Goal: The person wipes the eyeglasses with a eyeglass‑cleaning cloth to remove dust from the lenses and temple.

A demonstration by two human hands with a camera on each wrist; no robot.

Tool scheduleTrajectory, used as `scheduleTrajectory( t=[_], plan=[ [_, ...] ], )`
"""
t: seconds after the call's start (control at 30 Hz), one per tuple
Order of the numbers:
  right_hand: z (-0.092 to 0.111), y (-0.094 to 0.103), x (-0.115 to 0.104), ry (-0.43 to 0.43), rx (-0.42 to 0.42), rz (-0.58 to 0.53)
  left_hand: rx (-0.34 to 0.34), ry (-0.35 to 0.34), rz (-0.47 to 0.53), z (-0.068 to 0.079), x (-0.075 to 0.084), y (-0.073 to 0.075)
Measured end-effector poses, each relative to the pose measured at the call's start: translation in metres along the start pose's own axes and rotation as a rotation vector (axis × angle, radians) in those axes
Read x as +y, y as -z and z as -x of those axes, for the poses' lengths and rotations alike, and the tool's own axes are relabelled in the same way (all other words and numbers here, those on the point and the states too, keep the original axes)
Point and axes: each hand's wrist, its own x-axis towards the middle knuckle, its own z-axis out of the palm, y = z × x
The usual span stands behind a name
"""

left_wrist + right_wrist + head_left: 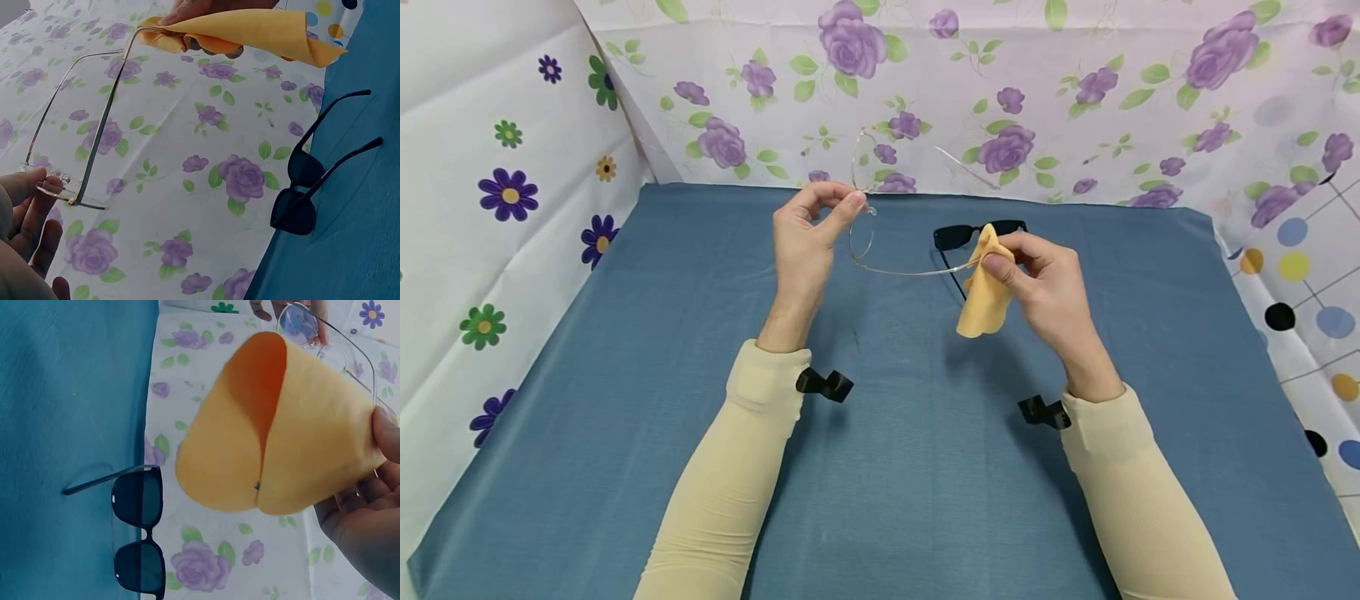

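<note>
My left hand (808,242) pinches a pair of clear, thin-rimmed eyeglasses (898,272) by the front, near the bridge, holding them up above the table. One temple arm reaches across to my right hand (1048,279), and the other sticks out freely at the back. Between its thumb and fingers my right hand grips a yellow cleaning cloth (987,300), folded round the end of that temple arm. The cloth (231,450) hangs in a loose fold in the right wrist view. Behind it, black sunglasses (299,190) lie with their arms unfolded, partly hidden by the cloth in the head view.
A blue cloth (895,467) covers the table. A white sheet with purple roses (722,142) stands along the back edge, a flower-print sheet (445,250) on the left, and a dotted sheet (1292,300) on the right. Each cream sleeve carries a black wrist mount (824,385).
</note>
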Motion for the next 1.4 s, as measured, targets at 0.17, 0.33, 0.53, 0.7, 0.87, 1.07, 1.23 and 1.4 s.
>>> scheduleTrajectory(
  t=[0.17,0.33,0.53,0.7,0.87,1.07,1.23,1.4],
  plan=[
    [0.001,0.001,-0.006,0.026,0.050,0.119,-0.002,0.013,0.013,0.000,0.000,0.000],
    [0.002,0.003,-0.011,0.033,0.025,0.163,-0.012,0.028,0.017,0.000,0.001,0.000],
    [0.001,0.012,-0.008,0.002,-0.013,-0.015,-0.034,0.048,0.025,0.001,0.001,-0.001],
    [-0.004,0.018,-0.005,-0.140,0.156,-0.008,-0.148,0.184,0.107,0.004,0.000,-0.005],
    [-0.005,0.015,-0.008,-0.176,0.182,-0.086,-0.326,0.355,0.161,0.010,0.002,-0.014],
    [-0.001,-0.001,-0.010,0.014,0.111,-0.139,-0.466,0.433,0.125,0.019,0.003,-0.028],
    [0.001,-0.016,-0.006,0.119,0.180,-0.128,-0.532,0.474,0.125,0.025,0.002,-0.036],
    [0.003,-0.024,-0.003,0.140,0.266,-0.020,-0.576,0.478,0.111,0.028,0.002,-0.040]
  ],
)
